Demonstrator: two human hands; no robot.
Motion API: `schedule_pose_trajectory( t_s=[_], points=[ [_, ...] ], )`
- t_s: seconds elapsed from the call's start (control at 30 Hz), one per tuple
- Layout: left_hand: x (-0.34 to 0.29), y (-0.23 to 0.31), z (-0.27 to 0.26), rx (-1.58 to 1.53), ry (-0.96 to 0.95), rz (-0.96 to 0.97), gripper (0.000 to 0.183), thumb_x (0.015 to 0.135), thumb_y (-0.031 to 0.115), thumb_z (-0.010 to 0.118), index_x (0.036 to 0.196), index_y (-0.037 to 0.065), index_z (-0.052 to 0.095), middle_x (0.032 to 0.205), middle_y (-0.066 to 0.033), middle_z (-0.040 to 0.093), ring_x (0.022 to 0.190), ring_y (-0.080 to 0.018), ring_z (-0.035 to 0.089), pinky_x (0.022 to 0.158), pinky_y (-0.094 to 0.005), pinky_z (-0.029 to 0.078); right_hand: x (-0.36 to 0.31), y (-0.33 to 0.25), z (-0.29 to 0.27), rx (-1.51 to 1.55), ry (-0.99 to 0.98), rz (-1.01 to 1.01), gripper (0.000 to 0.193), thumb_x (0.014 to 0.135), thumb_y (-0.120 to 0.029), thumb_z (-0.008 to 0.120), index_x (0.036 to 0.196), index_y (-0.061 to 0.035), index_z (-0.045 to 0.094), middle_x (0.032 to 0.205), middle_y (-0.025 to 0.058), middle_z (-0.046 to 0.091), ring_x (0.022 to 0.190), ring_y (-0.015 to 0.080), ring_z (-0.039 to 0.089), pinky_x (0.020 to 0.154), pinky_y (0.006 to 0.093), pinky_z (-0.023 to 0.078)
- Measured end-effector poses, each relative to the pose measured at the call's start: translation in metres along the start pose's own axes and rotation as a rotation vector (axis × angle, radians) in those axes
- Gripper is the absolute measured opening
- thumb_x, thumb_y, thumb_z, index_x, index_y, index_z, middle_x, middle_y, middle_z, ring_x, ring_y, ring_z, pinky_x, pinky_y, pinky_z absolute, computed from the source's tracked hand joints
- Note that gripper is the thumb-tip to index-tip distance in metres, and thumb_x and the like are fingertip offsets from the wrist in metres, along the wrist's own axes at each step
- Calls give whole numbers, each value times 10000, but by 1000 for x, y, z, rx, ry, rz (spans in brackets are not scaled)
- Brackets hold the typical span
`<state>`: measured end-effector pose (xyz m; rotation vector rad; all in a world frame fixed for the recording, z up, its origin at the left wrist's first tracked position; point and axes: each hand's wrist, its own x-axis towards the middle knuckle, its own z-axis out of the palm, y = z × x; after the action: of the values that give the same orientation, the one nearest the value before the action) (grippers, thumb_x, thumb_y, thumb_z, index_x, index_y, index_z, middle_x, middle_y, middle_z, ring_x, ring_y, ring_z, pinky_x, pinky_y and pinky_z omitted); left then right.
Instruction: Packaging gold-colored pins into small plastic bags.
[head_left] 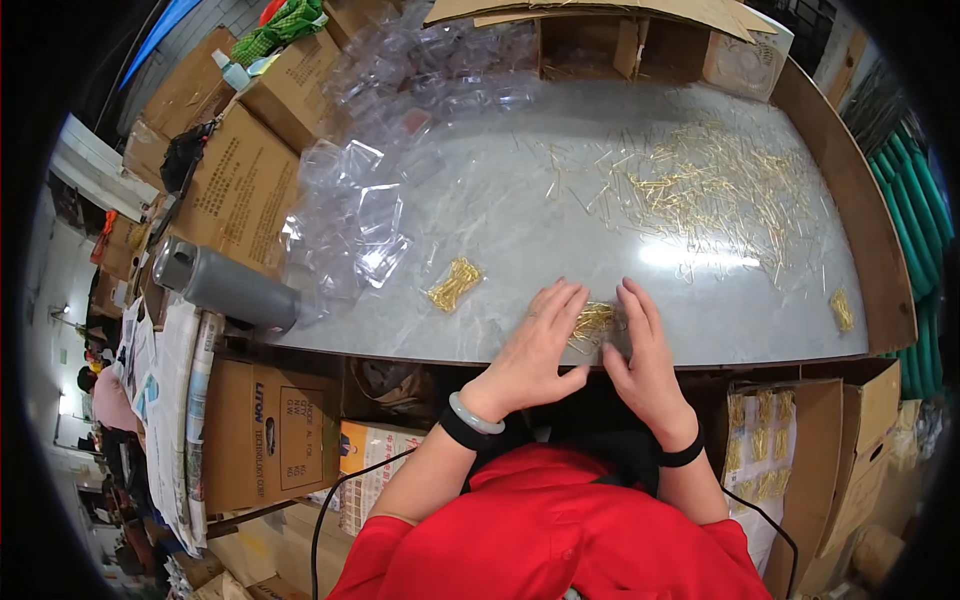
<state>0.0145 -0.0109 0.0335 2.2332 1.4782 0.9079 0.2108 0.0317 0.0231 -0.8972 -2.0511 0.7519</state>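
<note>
Your left hand (535, 345) and right hand (645, 355) lie flat near the table's (520, 200) front edge, fingers spread narrow, pressing a small bundle of gold pins (592, 322) between them. Just left sits a bagged bundle (455, 284). Farther off lie scattered loose pins (700, 185) and clear plastic trays (365, 215).

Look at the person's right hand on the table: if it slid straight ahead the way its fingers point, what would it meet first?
The right hand points up and slightly left, away from the person. Past its fingertips lies bare table, then probably the scattered gold pins. Depth is hard to judge, so this is a guess.
</note>
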Motion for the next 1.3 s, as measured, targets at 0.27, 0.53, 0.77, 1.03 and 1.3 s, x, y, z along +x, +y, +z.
schedule_pose_trajectory(
  t_s=[0.27, 0.53, 0.77, 1.03, 1.3],
  points=[
    [3, -8, 13, 86, -32, 25, 604, 945, 96, 643, 1479, -53, 404, 1493, -272, 415, 1413, -458, 380, 1210, -509, 298, 8, 8, 20, 490, -36, 135, 722, 837, 76, 530, 1528, 42, 322, 1555, 262, 348, 1453, 428, 355, 1198, 441, 325],
    [-1, -14, 12, -70, 34, -23, 533, 913, -54, 559, 1433, -73, 447, 1405, -282, 484, 1359, -465, 437, 1176, -503, 354, 9, -7, 1, -232, -156, -99, 932, 745, -147, 843, 1528, -27, 353, 1461, 214, 466, 1410, 407, 412, 1201, 540, 295],
    [1, -11, 11, -46, 87, -20, 518, 892, -110, 549, 1403, -47, 493, 1381, -277, 515, 1309, -448, 495, 1093, -454, 436, 6, -6, 3, -181, -96, -54, 848, 711, -197, 880, 1447, -99, 470, 1363, 156, 537, 1373, 415, 438, 1175, 575, 310],
    [-1, -13, 15, -61, 148, -44, 406, 933, -76, 520, 1331, -19, 578, 1318, -240, 581, 1284, -429, 537, 1072, -453, 462, -19, -7, 32, -290, 90, -297, 300, 738, -159, 838, 979, -120, 663, 1250, 66, 587, 1313, 323, 488, 1131, 571, 350],
    [-2, -14, 4, -158, 76, -66, 361, 955, -25, 547, 1313, -17, 588, 1321, -226, 582, 1316, -418, 515, 1103, -454, 430, -13, -6, 16, -269, 149, -139, 218, 789, -46, 779, 977, -84, 676, 1236, 101, 599, 1268, 357, 519, 1068, 518, 428]
  ],
)
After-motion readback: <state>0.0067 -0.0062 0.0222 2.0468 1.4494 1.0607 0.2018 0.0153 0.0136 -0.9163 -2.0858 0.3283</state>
